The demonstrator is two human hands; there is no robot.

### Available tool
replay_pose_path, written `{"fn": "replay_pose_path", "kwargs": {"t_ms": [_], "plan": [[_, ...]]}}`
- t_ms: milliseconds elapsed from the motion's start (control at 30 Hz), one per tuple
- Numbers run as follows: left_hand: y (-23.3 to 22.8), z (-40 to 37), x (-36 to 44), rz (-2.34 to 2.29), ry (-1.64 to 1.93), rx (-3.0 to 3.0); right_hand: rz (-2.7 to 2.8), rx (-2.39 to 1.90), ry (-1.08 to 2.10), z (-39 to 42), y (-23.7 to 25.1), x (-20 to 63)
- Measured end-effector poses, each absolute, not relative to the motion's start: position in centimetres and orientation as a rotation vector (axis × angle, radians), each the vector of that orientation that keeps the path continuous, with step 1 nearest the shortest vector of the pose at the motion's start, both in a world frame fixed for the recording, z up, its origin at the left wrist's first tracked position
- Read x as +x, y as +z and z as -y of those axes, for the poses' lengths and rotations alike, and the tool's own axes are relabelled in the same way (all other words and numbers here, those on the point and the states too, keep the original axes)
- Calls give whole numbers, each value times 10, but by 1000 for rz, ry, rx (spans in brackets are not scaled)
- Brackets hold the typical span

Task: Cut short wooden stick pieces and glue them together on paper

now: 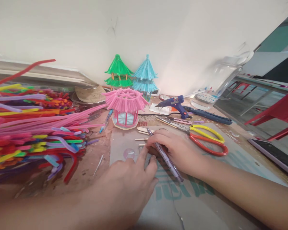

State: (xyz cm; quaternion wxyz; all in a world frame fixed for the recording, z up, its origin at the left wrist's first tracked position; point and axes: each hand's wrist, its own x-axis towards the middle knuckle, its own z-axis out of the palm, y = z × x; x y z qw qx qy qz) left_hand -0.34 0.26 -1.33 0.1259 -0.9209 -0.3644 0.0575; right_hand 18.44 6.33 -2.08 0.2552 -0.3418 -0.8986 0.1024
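My right hand (pixel 180 150) is closed round a purple patterned pen (pixel 164 155), which slants across the fingers with its upper end toward the pink pavilion. My left hand (pixel 132 179) lies low on the sheet, index finger stretched forward and thumb apart from it. That index fingertip meets the fingers of my right hand beside several short wooden sticks (pixel 141 139). What lies right under the fingertips is hidden. Beneath both hands is a translucent plastic sheet (pixel 124 140) with green print. Just beyond stands a small pink pipe-cleaner pavilion (pixel 126 102), its roof open at the top.
Bundles of coloured pipe cleaners (pixel 38 127) fill the left side. Green (pixel 118 72) and blue (pixel 145 73) pavilions stand by the wall. To the right lie a glue gun (pixel 174 103), scissors (pixel 206 140), dark-blue-handled tool (pixel 208 115) and phone (pixel 276 156). A clear plastic jar (pixel 216 83) stands behind.
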Motion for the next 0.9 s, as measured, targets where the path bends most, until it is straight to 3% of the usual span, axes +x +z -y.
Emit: {"fn": "replay_pose_path", "kwargs": {"t_ms": [600, 900], "plan": [[-11, -5, -1, 1083, 168, -2636, 2219, -829, 333, -64, -20, 189], [-16, -7, 0, 1079, 206, -2605, 1927, -1027, 717, -64, -30, 188]]}}
